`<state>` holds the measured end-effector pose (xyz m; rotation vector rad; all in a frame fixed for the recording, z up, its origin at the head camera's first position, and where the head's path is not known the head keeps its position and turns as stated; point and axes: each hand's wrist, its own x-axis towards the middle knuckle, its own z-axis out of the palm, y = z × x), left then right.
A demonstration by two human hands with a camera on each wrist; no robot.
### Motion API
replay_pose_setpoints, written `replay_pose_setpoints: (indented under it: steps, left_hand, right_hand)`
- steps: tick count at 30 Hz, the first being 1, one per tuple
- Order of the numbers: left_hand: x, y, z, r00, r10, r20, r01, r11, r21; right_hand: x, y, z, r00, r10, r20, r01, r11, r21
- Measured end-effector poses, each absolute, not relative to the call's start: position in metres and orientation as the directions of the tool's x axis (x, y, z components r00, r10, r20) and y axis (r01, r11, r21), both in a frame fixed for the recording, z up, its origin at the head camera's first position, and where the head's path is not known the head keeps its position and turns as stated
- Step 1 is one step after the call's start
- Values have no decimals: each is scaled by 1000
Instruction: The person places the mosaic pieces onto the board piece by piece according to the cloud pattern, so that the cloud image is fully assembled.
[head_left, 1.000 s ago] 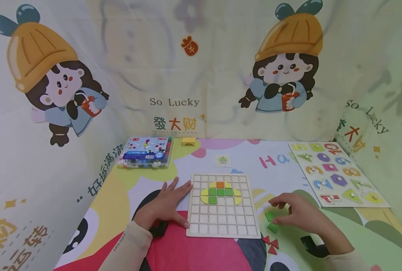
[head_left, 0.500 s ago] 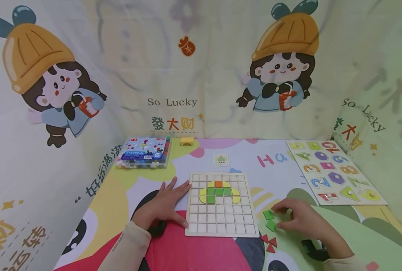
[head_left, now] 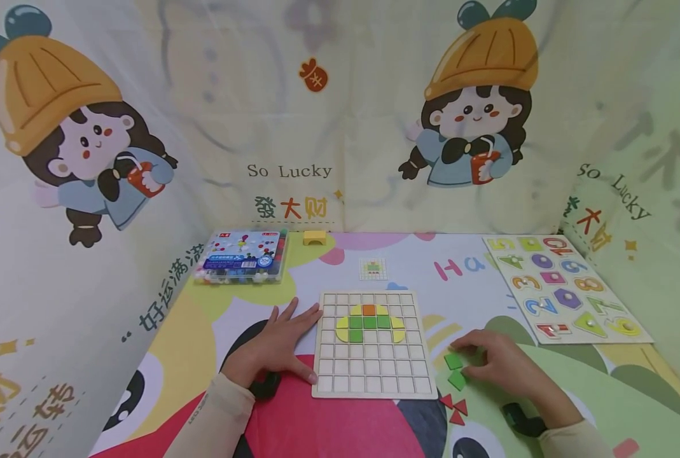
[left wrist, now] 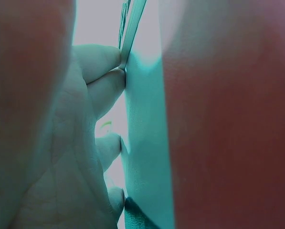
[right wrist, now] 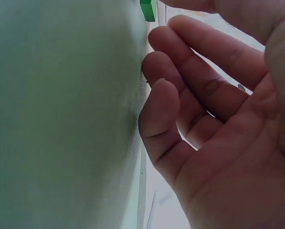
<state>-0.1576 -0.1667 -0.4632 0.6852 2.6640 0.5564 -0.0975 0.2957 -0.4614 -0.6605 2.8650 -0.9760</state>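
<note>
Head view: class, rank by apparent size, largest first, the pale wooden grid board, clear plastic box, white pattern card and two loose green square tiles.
1. Grid board
2. Plastic box
3. Pattern card
4. Green tiles, too alike to rank against each other.

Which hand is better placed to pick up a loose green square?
Probably the right hand: it is right beside the two loose green squares, while the left hand touches the opposite edge of the grid board.

Green square tiles [head_left: 453, 362] lie between the right hand [head_left: 502, 362] and the gridded wooden board [head_left: 378, 367]; beyond that hand, unobstructed cloth [head_left: 511, 324] reaches the number-and-shape puzzle [head_left: 572, 320].
</note>
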Motion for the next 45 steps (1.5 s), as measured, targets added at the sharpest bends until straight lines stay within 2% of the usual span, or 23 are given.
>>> replay_pose_setpoints:
  steps: [9,20,29,38,45]
  left_hand:
    - [-158,-170,-469,-828,520,-209,392,805,446]
    - [-158,-171,-469,-824,526,-212,394,799,454]
    - [-158,-172,-469,-825,524,-212,396,803,445]
    - [-158,-171,-468,-828,519,-212,390,805,447]
    - [-157,-169,-465,-827,520,-213,390,804,448]
  right_hand:
    - [-100,292,-463,-873,-476,105,-447,695,-564]
    - [-99,292,-465,-876,-477,75,-433,708,-558]
    - [-99,291,-465,-847,-517,127,-499,687,-529]
    - [-98,291,-460,-903,-428,23,-374,760,-531]
    - [-95,295,-456,-920,-386,61,-359,772,-524]
